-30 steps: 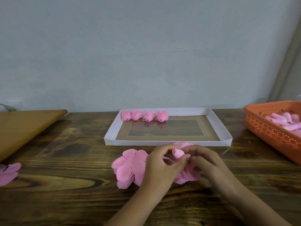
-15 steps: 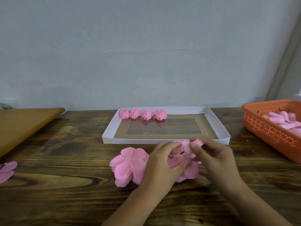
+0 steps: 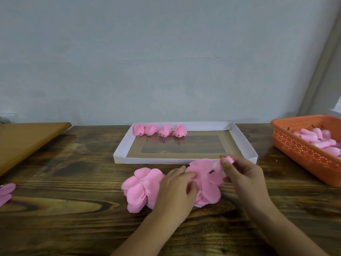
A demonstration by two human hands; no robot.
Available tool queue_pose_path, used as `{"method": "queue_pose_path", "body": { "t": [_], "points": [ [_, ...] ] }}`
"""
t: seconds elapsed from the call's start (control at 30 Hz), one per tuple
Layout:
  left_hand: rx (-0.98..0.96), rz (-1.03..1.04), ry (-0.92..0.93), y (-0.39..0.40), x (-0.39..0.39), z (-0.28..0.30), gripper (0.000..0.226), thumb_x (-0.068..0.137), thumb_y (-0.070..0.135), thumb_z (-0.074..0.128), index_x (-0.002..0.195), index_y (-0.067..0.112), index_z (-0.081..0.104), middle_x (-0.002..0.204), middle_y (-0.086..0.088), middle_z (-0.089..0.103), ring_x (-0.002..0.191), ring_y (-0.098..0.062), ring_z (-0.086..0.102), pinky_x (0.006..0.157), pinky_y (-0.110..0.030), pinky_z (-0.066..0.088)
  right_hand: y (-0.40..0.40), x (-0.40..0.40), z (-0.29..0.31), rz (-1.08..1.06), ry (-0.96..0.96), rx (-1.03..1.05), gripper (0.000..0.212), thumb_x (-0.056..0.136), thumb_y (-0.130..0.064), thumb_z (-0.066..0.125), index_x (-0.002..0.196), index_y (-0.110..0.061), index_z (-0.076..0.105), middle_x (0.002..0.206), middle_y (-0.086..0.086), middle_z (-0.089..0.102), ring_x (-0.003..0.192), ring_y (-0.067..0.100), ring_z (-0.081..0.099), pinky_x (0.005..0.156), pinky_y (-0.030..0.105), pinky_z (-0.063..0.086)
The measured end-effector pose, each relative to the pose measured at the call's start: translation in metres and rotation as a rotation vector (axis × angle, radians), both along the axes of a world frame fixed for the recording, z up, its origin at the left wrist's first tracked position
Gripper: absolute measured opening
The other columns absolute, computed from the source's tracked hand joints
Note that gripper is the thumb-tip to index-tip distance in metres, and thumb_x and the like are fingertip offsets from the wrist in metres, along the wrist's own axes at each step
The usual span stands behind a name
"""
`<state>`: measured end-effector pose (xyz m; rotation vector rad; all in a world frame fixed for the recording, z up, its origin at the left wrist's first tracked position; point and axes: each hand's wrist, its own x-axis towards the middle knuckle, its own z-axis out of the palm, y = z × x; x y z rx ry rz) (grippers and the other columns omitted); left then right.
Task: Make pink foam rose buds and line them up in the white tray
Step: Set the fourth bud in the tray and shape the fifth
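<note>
Right hand [image 3: 245, 179] pinches a small rolled pink bud core [image 3: 224, 163] just before the near wall of the white tray [image 3: 184, 160]. Left hand [image 3: 175, 191] rests with loose fingers on a pile of pink foam petals [image 3: 142, 187]. Four finished rose buds [image 3: 160, 130] line the tray's far left corner. An orange basket [image 3: 302, 154] sits at the table's right edge.
</note>
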<state>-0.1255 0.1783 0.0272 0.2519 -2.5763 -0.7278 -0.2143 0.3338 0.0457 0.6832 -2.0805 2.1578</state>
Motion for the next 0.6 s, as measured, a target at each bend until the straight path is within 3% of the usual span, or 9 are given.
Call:
{"method": "queue_pose_path", "body": {
  "t": [0.17,0.27,0.43,0.6],
  "points": [
    [0.025,0.007,-0.004,-0.0005,0.0004,-0.0013,0.028,0.099,0.024,0.055,0.119,0.028,0.074,0.127,0.010,0.064,0.119,-0.007,0.051,0.093,-0.016,0.031,-0.0001,-0.0013,-0.0031,0.003,0.024,0.025,0.023,0.096,-0.023,0.065,0.088,-0.041,0.077,0.084,-0.006,0.077,0.076,0.005,0.070,0.062,0.022,0.058],
    [0.041,0.011,-0.002,-0.0006,-0.0001,-0.0006,0.031,0.099,0.023,0.057,0.125,0.029,0.071,0.135,0.013,0.059,0.120,-0.001,0.046,0.099,-0.013,0.029,-0.0012,-0.0013,-0.0038,0.006,0.033,0.024,0.026,0.096,-0.022,0.065,0.087,-0.043,0.076,0.082,-0.007,0.076,0.073,0.002,0.069,0.060,0.020,0.055],
    [0.015,0.046,-0.006,-0.0005,-0.0018,0.0004,0.035,0.099,0.025,0.057,0.133,0.027,0.067,0.147,0.012,0.053,0.131,-0.004,0.044,0.103,-0.011,0.024,-0.0018,0.0008,-0.0050,0.019,0.026,0.030,0.026,0.095,-0.022,0.065,0.088,-0.044,0.076,0.083,-0.006,0.077,0.078,0.009,0.072,0.069,0.031,0.058],
    [0.040,0.054,0.000,0.0008,-0.0016,0.0008,0.036,0.099,0.024,0.059,0.134,0.028,0.066,0.145,0.014,0.053,0.128,0.000,0.043,0.100,-0.005,0.021,-0.0024,0.0036,-0.0027,0.039,0.029,0.047,0.029,0.095,-0.023,0.063,0.083,-0.045,0.077,0.084,-0.008,0.077,0.082,0.009,0.072,0.066,0.026,0.061]
  ]
}}
